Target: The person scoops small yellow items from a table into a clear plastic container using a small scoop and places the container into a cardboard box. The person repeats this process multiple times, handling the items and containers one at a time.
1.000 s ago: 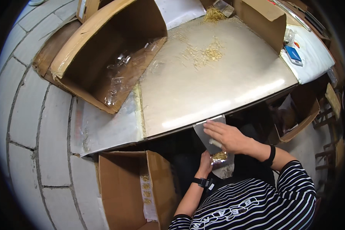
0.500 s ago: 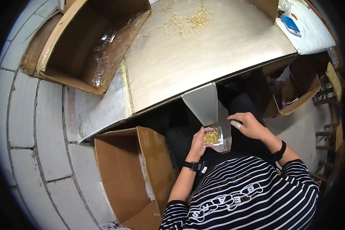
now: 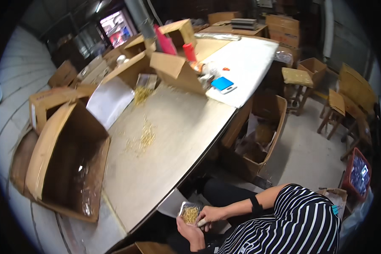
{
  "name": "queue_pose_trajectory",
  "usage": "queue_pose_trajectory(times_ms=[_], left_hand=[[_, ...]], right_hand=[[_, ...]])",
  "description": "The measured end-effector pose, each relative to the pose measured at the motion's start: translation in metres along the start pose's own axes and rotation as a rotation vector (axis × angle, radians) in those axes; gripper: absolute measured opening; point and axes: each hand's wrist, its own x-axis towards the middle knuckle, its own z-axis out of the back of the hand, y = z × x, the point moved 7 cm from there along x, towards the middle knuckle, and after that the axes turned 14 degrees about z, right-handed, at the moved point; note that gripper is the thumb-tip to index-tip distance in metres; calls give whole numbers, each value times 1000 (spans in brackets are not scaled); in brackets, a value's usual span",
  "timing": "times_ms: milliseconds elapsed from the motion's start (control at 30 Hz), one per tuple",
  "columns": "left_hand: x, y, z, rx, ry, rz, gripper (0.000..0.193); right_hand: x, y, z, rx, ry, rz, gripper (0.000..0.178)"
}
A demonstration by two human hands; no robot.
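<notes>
A small clear plastic box (image 3: 191,214) full of thin gold-coloured metal pieces rests in my left hand (image 3: 190,233), whose fingers wrap around its near side. Up against the box's right edge is my right hand (image 3: 211,215), its fingers curled in. One of its digits has a whitish wrap near the tip. Whether those fingers grip the box's edge or something small is hidden. Both hands are low over my lap, just off the table's near edge. More of the gold pieces (image 3: 146,135) lie scattered on the table (image 3: 169,156).
A cardboard box (image 3: 51,148) with clear plastic pieces stands open at the table's left. Farther back are a second gold pile (image 3: 142,95), a blue-topped scale (image 3: 223,84) and a red cylinder (image 3: 189,52). Another carton (image 3: 275,139) and wooden stools (image 3: 298,80) are on the right.
The view has swung up and to the right, showing more of the room. My right hand, apart from the plastic box before, has come in against it. My left hand still holds the box.
</notes>
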Motion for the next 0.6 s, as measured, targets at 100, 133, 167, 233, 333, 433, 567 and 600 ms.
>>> queue_pose_trajectory(times_ms=[100,133,167,233,333,433,567,600], left_hand=[[-7,0,-15,31,-4,-13,39],[-10,0,-17,33,-36,14,38],[-14,0,-18,31,-75,42,37],[-12,2,-6,48,-97,56,37],[-9,5,8,65,-91,14,35],[-6,14,22,90,-96,32,33],[-16,20,6,152,-13,148,31],[-17,24,5,173,24,206,33]], right_hand=[[-7,-3,13,-39,-55,12,26],[-9,-5,16,-48,-62,13,25],[-11,-5,15,-56,-64,7,26],[-17,2,15,-132,-62,36,23],[-24,34,9,-359,-37,104,24],[-30,74,2,-682,-24,175,22],[-33,102,-4,-1265,-113,467,16],[-30,99,-1,-1297,-110,435,18]])
